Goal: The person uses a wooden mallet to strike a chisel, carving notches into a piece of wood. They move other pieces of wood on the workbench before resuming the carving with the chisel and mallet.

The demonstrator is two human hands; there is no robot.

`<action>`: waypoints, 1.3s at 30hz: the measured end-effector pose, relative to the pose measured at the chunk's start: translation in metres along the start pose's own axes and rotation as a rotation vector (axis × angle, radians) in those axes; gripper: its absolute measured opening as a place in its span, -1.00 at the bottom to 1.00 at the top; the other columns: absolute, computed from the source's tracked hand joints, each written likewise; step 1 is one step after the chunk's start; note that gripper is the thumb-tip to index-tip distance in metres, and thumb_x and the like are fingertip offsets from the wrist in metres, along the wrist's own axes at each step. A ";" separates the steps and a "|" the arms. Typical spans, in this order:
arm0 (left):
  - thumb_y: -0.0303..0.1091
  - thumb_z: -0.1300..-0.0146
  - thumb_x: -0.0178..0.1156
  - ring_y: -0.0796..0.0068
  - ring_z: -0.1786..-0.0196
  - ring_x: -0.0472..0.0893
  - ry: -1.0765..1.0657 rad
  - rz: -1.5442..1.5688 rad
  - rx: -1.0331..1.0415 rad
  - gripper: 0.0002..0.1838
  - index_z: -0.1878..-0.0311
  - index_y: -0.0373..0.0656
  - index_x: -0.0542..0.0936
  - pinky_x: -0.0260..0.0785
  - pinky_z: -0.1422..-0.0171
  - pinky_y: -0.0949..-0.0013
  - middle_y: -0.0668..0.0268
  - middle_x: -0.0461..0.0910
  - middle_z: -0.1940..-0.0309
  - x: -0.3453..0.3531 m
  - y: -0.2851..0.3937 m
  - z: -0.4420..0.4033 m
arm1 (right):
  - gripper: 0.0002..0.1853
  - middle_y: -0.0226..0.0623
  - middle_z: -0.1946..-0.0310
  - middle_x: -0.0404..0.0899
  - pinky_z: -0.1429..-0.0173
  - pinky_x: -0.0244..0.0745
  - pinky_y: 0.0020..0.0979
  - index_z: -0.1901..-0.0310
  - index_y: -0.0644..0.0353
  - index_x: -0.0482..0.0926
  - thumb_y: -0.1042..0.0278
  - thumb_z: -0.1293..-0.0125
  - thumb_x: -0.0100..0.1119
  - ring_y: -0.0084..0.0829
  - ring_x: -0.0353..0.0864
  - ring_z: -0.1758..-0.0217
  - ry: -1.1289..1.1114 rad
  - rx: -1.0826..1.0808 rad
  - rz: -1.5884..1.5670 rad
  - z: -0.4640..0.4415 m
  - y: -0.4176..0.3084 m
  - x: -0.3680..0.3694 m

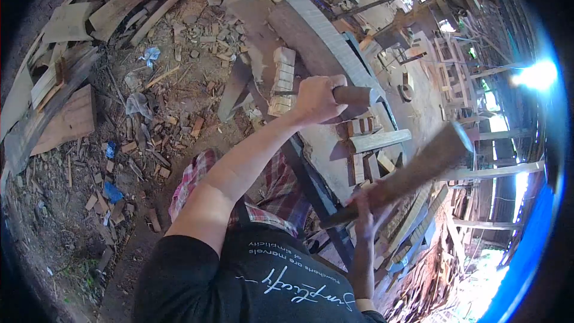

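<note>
My left hand is closed around a chisel, its round wooden handle sticking out to the right. A thin part of the blade shows left of the fist, close to a pale wood block with several crosswise lines or cuts; whether the tip touches it I cannot tell. My right hand grips the narrow end of a thick wooden mallet, shaped like a club. Its wide head is raised to the right, apart from the chisel handle. Part of the right hand is hidden behind the mallet.
A long thick board lies along the workbench. Small wood pieces sit beside the chisel hand. Offcuts and chips litter the ground at left, with larger planks further out. Stacked timber stands at right.
</note>
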State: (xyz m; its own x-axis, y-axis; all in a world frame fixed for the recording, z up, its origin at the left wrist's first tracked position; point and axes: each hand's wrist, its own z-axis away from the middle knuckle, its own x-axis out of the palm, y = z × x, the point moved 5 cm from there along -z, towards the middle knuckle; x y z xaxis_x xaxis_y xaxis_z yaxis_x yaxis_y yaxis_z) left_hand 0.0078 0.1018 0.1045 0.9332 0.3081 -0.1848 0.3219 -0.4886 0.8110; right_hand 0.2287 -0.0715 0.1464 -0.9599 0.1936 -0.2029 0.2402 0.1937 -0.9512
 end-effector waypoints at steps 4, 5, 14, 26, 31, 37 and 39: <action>-0.31 0.12 0.39 0.04 0.37 0.63 -0.003 -0.042 0.044 -0.74 0.36 -0.05 0.53 0.41 0.33 0.12 0.17 0.58 0.55 -0.001 0.003 -0.004 | -0.52 -0.34 0.45 0.52 0.48 0.47 -0.47 -0.04 0.32 0.42 0.38 -0.10 0.36 -0.51 0.54 0.55 -0.112 0.245 0.287 -0.011 0.002 -0.008; -0.31 0.12 0.38 0.04 0.37 0.63 -0.010 -0.062 0.031 -0.74 0.36 -0.06 0.52 0.41 0.33 0.12 0.17 0.57 0.55 -0.001 0.001 0.000 | -0.55 -0.33 0.46 0.51 0.46 0.48 -0.45 -0.03 0.31 0.40 0.41 -0.12 0.31 -0.50 0.51 0.56 -0.044 0.204 0.204 -0.014 -0.013 -0.013; -0.29 0.11 0.36 0.04 0.37 0.63 -0.017 -0.042 0.045 -0.76 0.36 -0.05 0.52 0.41 0.34 0.12 0.17 0.57 0.54 0.002 0.000 0.000 | -0.68 -0.31 0.51 0.50 0.35 0.57 -0.40 0.06 0.28 0.46 0.44 -0.17 0.28 -0.42 0.54 0.52 0.094 -0.187 0.236 -0.016 0.011 -0.020; -0.21 0.05 0.35 0.02 0.34 0.64 -0.125 -0.135 0.019 -0.75 0.32 -0.03 0.54 0.42 0.25 0.02 0.16 0.60 0.52 0.018 0.000 0.002 | -0.60 -0.37 0.44 0.52 0.52 0.37 -0.51 0.03 0.29 0.44 0.42 -0.11 0.34 -0.55 0.50 0.56 -0.173 0.094 0.377 -0.012 0.003 0.013; -0.22 0.03 0.30 0.04 0.33 0.65 -0.284 -0.281 0.043 -0.79 0.36 -0.06 0.54 0.44 0.23 0.03 0.16 0.61 0.52 0.033 -0.033 0.025 | -0.53 -0.35 0.44 0.51 0.52 0.43 -0.49 0.01 0.26 0.42 0.40 -0.08 0.41 -0.54 0.52 0.57 -0.052 0.320 0.238 -0.008 0.021 -0.010; -0.15 0.02 0.32 0.05 0.35 0.64 -0.385 -0.314 0.221 -0.75 0.37 -0.05 0.52 0.42 0.25 0.06 0.18 0.60 0.54 0.040 -0.029 0.042 | -0.57 -0.31 0.47 0.53 0.52 0.51 -0.44 0.04 0.26 0.43 0.42 -0.09 0.41 -0.46 0.54 0.59 0.081 0.155 0.031 -0.007 -0.003 -0.023; -0.26 0.09 0.36 0.03 0.28 0.66 -0.326 -0.217 0.153 -0.75 0.31 -0.07 0.59 0.47 0.19 0.04 0.15 0.64 0.45 0.028 -0.029 0.031 | -0.55 -0.30 0.43 0.54 0.49 0.50 -0.45 0.01 0.27 0.41 0.45 -0.08 0.40 -0.48 0.56 0.54 0.071 0.191 0.067 -0.004 0.004 -0.021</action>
State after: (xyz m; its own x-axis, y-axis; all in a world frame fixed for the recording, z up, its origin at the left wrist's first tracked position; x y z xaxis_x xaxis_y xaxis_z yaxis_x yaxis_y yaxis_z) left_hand 0.0301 0.0991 0.0588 0.8349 0.1543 -0.5283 0.5135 -0.5638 0.6468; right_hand 0.2505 -0.0710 0.1480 -0.9284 0.2682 -0.2572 0.2652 -0.0067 -0.9642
